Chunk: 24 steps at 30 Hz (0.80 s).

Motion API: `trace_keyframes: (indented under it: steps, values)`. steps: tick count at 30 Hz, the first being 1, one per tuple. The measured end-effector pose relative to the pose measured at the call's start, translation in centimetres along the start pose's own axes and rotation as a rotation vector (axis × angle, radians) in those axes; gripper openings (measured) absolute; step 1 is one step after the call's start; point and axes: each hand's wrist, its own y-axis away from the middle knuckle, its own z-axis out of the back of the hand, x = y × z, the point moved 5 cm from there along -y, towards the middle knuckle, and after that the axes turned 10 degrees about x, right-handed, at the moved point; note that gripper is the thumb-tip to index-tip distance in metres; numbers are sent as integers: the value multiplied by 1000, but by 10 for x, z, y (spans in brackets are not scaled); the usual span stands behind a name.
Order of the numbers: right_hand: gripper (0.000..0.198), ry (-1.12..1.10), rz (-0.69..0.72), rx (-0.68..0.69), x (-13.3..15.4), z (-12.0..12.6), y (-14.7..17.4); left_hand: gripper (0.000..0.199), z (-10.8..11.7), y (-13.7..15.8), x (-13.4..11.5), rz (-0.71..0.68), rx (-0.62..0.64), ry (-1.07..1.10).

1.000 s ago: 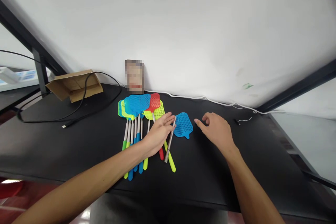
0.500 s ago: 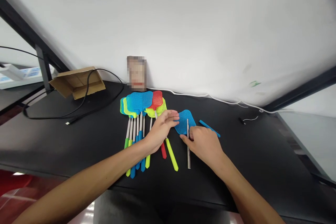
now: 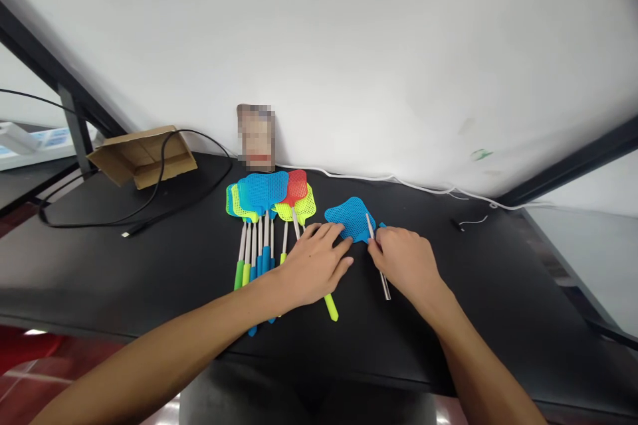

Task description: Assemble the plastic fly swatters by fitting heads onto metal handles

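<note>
My right hand (image 3: 407,259) is closed round a silver metal rod (image 3: 384,284), which slants with its tip over the edge of a blue fly swatter head (image 3: 351,216). That mesh head lies on the black table. My left hand (image 3: 319,262) is open, palm down and fingers spread, with fingertips at the near left edge of the blue head. Beneath this hand, a swatter's yellow handle (image 3: 331,307) pokes out. Only a bit of a blue handle (image 3: 381,224) shows behind my right hand. Left of my hands lie several assembled fly swatters (image 3: 264,191), heads overlapping.
An open cardboard box (image 3: 167,170) sits at the back left, with a black cable (image 3: 160,179) looping in front. A pixelated packet (image 3: 258,139) leans on the wall. A white cable (image 3: 359,177) runs along the wall, and a small black connector (image 3: 457,226) lies at right.
My left hand has turned palm down and moved lower. My right hand and the rod have shifted right, the rod now slanting. The blue head has rotated, and my right hand now covers most of the blue handle.
</note>
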Motion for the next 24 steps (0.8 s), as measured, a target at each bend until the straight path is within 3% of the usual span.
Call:
trace_keyframes:
  steps: [6, 10, 17, 24]
  values:
    - [29, 30, -41, 7, -7, -4, -5, 27, 7, 0, 4, 61, -59, -39]
    - [30, 21, -46, -13, -8, -2, -5, 23, 4, -1, 5, 76, -24, -77]
    - [23, -72, -134, -224, -38, 12, -6, 23, 6, -1, 1, 57, -29, -114]
    - [18, -100, -119, 1, -51, -9, -21, 26, 15, -2, -7, 7, -77, -126]
